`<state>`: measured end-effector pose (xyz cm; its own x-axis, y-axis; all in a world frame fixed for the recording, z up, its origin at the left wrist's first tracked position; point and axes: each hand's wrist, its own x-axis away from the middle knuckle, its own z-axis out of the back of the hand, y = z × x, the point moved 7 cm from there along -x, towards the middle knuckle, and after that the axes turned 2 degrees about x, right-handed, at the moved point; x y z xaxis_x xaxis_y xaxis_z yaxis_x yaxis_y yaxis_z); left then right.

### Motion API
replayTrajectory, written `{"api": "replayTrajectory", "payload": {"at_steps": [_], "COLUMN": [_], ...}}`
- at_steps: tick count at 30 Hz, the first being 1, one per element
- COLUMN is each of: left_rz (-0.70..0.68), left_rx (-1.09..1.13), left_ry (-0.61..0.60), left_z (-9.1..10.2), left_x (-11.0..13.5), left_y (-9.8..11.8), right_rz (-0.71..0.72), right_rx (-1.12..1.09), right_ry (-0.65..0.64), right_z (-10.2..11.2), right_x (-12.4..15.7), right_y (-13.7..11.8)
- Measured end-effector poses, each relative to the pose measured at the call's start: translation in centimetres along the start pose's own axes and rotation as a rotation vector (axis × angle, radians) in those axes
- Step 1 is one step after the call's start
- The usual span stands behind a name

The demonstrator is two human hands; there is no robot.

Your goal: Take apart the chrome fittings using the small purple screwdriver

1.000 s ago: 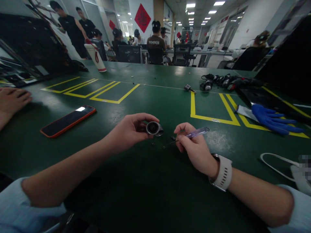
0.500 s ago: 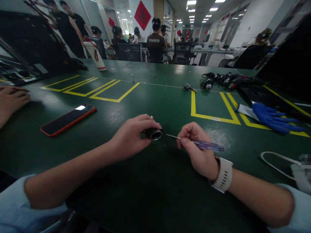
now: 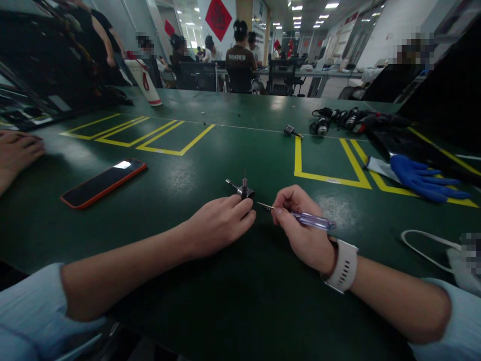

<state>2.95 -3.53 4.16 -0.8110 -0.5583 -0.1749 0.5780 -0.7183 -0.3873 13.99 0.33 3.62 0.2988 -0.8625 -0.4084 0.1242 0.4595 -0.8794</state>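
My left hand [image 3: 224,224] is closed, knuckles up, its fingertips around a small metal part [image 3: 244,184] with a thin shaft pointing upward. Right behind the fingers is a dark metal cylinder piece [image 3: 248,192] with a silver rod end [image 3: 229,182] reaching left; whether it joins the held part I cannot tell. My right hand [image 3: 298,228] grips a small screwdriver with a clear purple handle [image 3: 313,221], pinched near the shank. Its thin tip points left, close to my left fingertips. A tiny dark piece [image 3: 267,208] lies under the shank.
An orange-cased phone [image 3: 105,183] lies left, near another person's hand [image 3: 18,156]. A similar metal part [image 3: 292,131] is farther back. Black cabled items [image 3: 334,121], a blue glove [image 3: 421,178] and a white strap [image 3: 424,235] are right. A tall cup [image 3: 145,82] stands back left.
My left hand has turned knuckles up and shifted right; the cylinder's round opening no longer shows, and an upright shaft now does. The right hand keeps the screwdriver, nearly in place.
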Motion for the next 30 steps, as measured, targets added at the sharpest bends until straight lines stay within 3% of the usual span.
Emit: {"api": "replayTrajectory", "payload": {"at_steps": [5, 8, 13, 18, 22, 30], "left_rz": [-0.085, -0.034, 0.18, 0.552, 0.848, 0.947], "left_rx": [0.013, 0.074, 0.244, 0.856, 1.226, 1.407], "left_ry": [0.039, 0.023, 0.102, 0.27, 0.285, 0.265], "left_z": [0.3, -0.1, 0.1, 0.0, -1.4, -1.7], "left_x": [0.1, 0.2, 0.8, 1.7, 2.5, 2.4], "left_y": [0.4, -0.3, -2.9, -6.2, -7.4, -7.0], "right_rz": [0.016, -0.002, -0.029, -0.053, -0.079, -0.16], "right_rx": [-0.006, -0.003, -0.022, 0.002, 0.014, 0.013], "right_ry": [0.002, 0.0, -0.065, -0.092, -0.094, -0.138], "right_z": [0.0, 0.0, -0.1, -0.2, -0.4, -0.5], "right_x": [0.0, 0.0, 0.0, -0.1, -0.2, -0.6], "right_y": [-0.1, 0.0, 0.3, 0.5, 0.9, 1.0]}}
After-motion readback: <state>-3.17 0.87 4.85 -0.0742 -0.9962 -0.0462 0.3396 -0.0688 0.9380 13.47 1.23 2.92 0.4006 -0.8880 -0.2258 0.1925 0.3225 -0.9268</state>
